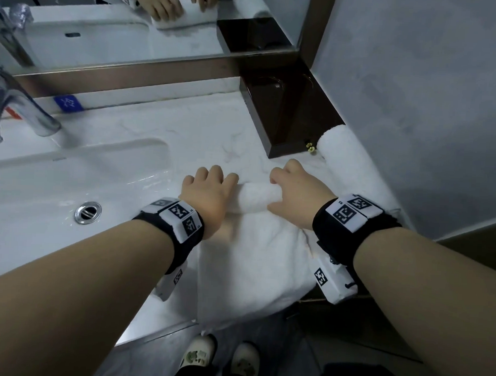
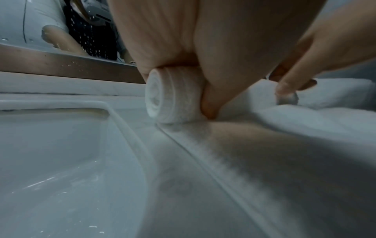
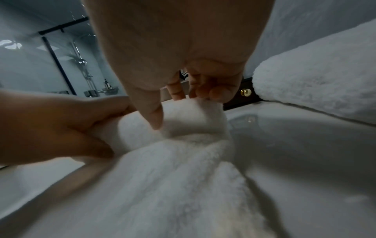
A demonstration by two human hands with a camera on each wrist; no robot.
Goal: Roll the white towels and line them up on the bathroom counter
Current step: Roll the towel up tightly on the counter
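A white towel [image 1: 252, 253] lies on the counter right of the sink, its far end wound into a tight roll [image 1: 257, 198]. My left hand [image 1: 210, 186] grips the roll's left end, fingers curled over the top and thumb behind; the spiral end [image 2: 162, 96] shows in the left wrist view. My right hand [image 1: 293, 187] curls over the roll's right end [image 3: 195, 116], thumb pressed into its near side. The flat part of the towel [image 3: 173, 185] runs back toward me and hangs over the counter's front edge. A finished rolled towel [image 1: 345, 155] lies against the right wall.
The white basin [image 1: 70, 194] with its drain [image 1: 88, 212] and chrome tap [image 1: 23, 104] sits to the left. A dark wooden box [image 1: 287, 112] with a brass knob stands in the back right corner. A mirror [image 1: 134, 26] runs along the back. The grey wall [image 1: 429, 110] bounds the right.
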